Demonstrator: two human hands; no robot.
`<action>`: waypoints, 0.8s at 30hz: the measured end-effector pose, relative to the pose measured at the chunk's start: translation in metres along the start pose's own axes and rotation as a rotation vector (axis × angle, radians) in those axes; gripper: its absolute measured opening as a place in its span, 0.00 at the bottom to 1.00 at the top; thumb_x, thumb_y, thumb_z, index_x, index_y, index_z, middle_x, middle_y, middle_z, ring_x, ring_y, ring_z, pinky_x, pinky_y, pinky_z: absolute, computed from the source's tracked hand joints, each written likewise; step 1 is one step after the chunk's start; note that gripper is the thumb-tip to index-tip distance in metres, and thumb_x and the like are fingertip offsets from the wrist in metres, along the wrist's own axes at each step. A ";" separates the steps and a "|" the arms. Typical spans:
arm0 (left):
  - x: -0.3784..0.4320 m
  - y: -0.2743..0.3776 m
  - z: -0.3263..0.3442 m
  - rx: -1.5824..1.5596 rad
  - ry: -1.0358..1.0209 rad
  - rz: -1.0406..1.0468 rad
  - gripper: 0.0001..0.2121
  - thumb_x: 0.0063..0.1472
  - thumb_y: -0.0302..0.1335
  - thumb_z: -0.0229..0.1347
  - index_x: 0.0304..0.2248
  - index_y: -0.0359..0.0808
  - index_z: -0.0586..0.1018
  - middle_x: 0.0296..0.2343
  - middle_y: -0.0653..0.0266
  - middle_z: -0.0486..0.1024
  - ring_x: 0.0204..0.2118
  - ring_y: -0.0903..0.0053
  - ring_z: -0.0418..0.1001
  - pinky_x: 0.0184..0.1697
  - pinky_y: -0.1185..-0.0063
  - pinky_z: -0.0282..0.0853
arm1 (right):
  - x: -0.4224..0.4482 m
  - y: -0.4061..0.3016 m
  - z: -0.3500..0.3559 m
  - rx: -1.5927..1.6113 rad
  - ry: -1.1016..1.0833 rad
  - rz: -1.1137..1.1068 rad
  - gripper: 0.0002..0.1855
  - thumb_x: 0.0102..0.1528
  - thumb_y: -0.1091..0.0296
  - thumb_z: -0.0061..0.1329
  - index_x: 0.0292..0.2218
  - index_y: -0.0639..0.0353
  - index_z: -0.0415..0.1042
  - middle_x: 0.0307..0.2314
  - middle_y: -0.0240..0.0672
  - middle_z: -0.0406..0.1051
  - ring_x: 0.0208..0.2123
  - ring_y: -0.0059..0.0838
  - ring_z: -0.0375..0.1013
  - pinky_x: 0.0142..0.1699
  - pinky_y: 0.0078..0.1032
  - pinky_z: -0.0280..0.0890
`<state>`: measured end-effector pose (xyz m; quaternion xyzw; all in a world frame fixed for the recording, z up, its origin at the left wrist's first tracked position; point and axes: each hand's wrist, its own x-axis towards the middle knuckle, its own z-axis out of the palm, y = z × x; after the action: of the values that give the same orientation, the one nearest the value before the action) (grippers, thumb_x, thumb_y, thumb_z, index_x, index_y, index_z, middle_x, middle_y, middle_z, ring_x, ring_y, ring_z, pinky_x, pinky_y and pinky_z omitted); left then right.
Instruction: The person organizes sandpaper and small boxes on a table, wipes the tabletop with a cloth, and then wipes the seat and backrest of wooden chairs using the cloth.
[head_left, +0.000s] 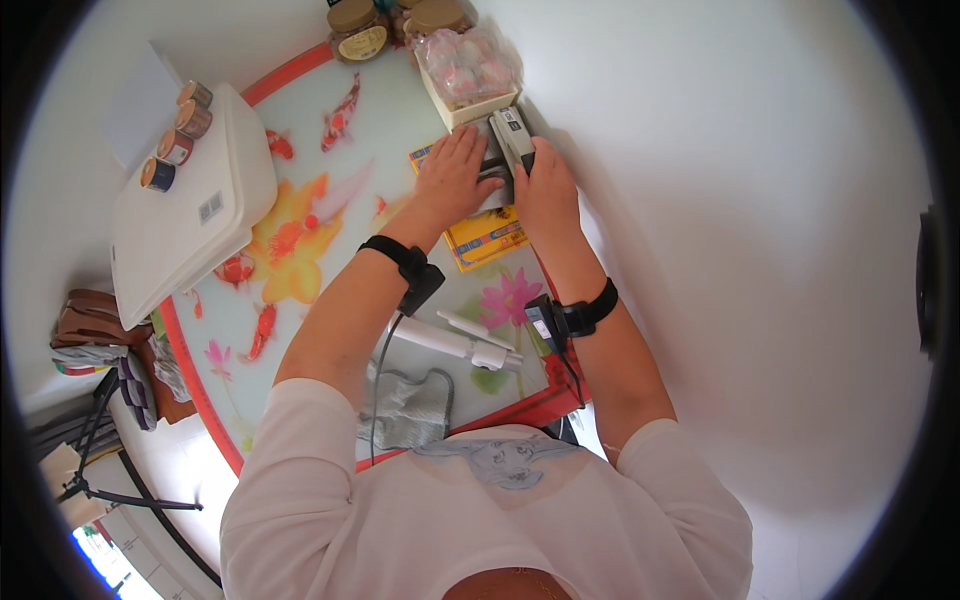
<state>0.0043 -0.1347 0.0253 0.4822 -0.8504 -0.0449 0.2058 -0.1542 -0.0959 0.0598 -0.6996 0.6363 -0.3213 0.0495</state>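
My right hand (549, 196) grips a beige-grey oblong device (513, 135) with a black lower part and a small label. It stands at the right edge of the table, by the wall. My left hand (453, 174) lies palm down, fingers spread a little, on a flat grey and black item (495, 196) beside the device. The palm hides much of that item, so its kind is unclear. Under it is a yellow printed box (487, 240), showing at its near end and at the far left corner.
A cream box (472, 114) with plastic-wrapped round items (466, 64) stands beyond my hands, near gold-lidded jars (360, 34). On the left, a white plastic bin (217, 161) bears several small tins (175, 146). A white tubular device (442, 341) and grey cloth (409, 401) lie near me.
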 end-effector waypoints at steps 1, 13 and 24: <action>0.000 0.000 0.000 -0.001 -0.002 0.006 0.32 0.56 0.45 0.54 0.54 0.31 0.65 0.55 0.52 0.60 0.60 0.61 0.55 0.62 0.66 0.49 | 0.001 0.001 0.002 -0.001 -0.010 0.004 0.23 0.53 0.72 0.49 0.49 0.64 0.58 0.35 0.51 0.66 0.37 0.52 0.68 0.41 0.42 0.65; 0.001 0.003 0.010 0.040 0.022 -0.002 0.31 0.57 0.44 0.53 0.53 0.32 0.65 0.55 0.52 0.60 0.60 0.61 0.54 0.62 0.65 0.49 | 0.000 0.011 0.023 -0.053 -0.117 0.071 0.27 0.53 0.70 0.48 0.54 0.56 0.57 0.34 0.48 0.64 0.37 0.51 0.67 0.41 0.42 0.65; -0.030 0.007 -0.005 -0.171 0.039 -0.320 0.31 0.58 0.43 0.54 0.55 0.35 0.62 0.55 0.52 0.59 0.59 0.58 0.54 0.60 0.66 0.52 | -0.003 0.014 0.015 -0.139 -0.055 -0.065 0.35 0.49 0.65 0.53 0.56 0.57 0.55 0.37 0.46 0.63 0.42 0.48 0.64 0.47 0.40 0.61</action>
<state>0.0139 -0.1048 0.0227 0.5930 -0.7516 -0.1401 0.2527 -0.1582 -0.1003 0.0404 -0.7300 0.6325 -0.2586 0.0080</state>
